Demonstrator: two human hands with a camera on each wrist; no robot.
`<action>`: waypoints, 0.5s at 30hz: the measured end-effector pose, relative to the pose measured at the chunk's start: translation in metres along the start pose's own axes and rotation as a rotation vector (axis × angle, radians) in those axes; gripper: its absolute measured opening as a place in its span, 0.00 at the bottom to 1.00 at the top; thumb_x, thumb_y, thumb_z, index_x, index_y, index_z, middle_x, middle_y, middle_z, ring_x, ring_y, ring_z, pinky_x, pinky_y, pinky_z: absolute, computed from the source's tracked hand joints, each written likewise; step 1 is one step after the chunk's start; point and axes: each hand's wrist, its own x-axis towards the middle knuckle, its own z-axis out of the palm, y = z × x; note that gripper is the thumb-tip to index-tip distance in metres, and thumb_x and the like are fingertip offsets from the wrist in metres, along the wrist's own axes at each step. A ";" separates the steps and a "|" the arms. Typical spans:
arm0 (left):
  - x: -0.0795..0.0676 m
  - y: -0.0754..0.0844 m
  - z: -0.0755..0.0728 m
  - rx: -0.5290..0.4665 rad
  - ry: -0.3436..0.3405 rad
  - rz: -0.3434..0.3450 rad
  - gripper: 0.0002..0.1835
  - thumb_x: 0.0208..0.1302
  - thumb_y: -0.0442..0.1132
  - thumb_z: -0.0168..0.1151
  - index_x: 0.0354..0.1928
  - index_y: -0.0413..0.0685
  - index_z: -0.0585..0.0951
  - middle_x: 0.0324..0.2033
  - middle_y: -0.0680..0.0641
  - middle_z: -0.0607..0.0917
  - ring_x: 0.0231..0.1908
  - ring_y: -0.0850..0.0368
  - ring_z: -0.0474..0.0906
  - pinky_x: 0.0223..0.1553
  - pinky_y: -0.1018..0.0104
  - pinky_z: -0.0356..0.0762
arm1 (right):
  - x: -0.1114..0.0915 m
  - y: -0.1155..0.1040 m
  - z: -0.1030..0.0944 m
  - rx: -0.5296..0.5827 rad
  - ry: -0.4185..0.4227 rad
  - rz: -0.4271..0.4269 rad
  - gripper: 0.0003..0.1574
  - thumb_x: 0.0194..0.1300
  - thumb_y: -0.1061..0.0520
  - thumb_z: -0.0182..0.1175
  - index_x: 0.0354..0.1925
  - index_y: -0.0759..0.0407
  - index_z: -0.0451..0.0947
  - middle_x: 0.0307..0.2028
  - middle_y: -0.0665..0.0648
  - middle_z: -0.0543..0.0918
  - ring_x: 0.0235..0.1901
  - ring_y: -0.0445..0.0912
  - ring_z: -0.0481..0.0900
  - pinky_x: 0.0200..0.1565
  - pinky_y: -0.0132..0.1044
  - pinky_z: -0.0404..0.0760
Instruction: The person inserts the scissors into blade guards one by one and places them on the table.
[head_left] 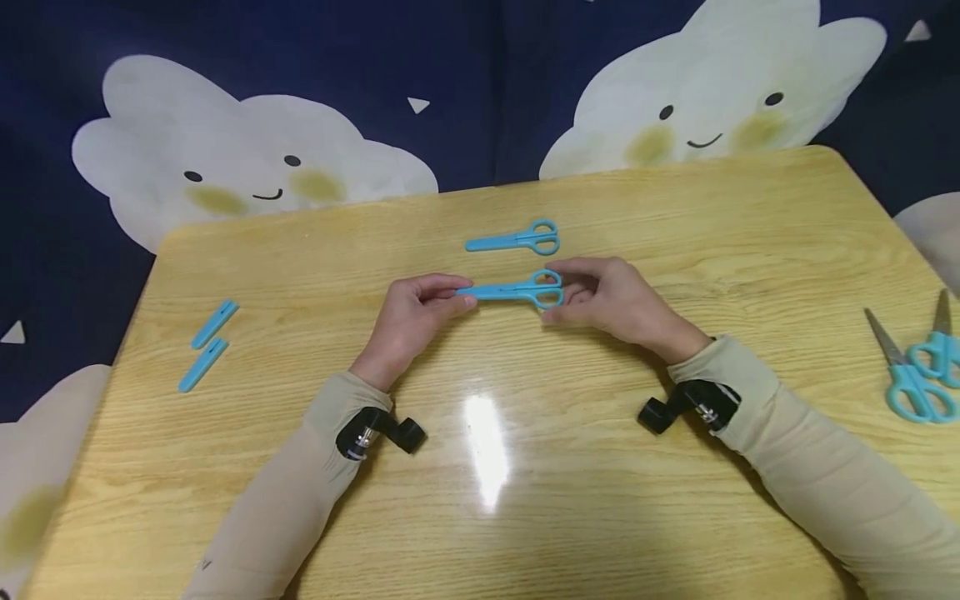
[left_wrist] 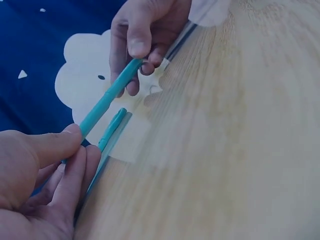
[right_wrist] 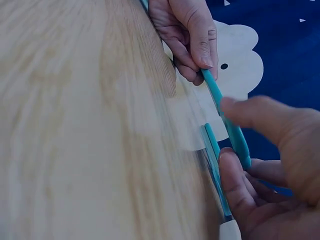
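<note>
Indoors, I work at a wood-grain worktop [head_left: 570, 500] set against a dark blue cloth backdrop [head_left: 337, 50] printed with smiling clouds [head_left: 247, 142] and small white triangles [head_left: 417, 105]. A bright glare [head_left: 486, 450] streaks the wood. With small black cameras [head_left: 407, 434] strapped at my wrists, the spot looks like a simple recording corner; whether in a home or a studio, I cannot tell.

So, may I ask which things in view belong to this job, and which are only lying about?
Likely in the job:
sheathed scissors in left hand, right hand at the handles
matching sheathed pair beyond
two loose sheaths
two bare-bladed scissors

Likely only surroundings:
cloud-print backdrop
table
</note>
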 end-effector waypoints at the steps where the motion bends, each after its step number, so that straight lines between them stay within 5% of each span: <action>1: 0.000 0.000 0.000 0.001 0.001 -0.003 0.16 0.56 0.47 0.72 0.47 0.57 0.86 0.45 0.49 0.87 0.45 0.61 0.84 0.47 0.70 0.81 | 0.000 0.000 0.001 -0.011 0.007 -0.009 0.44 0.46 0.48 0.79 0.61 0.51 0.75 0.35 0.54 0.83 0.32 0.42 0.78 0.38 0.29 0.80; 8: 0.003 0.001 0.001 0.037 -0.006 0.004 0.15 0.56 0.46 0.73 0.46 0.55 0.87 0.42 0.47 0.88 0.42 0.62 0.84 0.45 0.71 0.81 | 0.001 0.002 0.001 -0.099 0.052 -0.051 0.43 0.47 0.50 0.78 0.61 0.52 0.76 0.39 0.55 0.83 0.35 0.41 0.81 0.38 0.28 0.80; 15: 0.010 0.007 0.003 0.121 -0.022 0.055 0.16 0.56 0.45 0.73 0.48 0.55 0.85 0.42 0.48 0.88 0.40 0.59 0.84 0.43 0.69 0.81 | 0.003 0.003 -0.003 -0.131 0.073 -0.002 0.45 0.47 0.51 0.77 0.64 0.51 0.74 0.39 0.52 0.84 0.37 0.42 0.80 0.39 0.27 0.80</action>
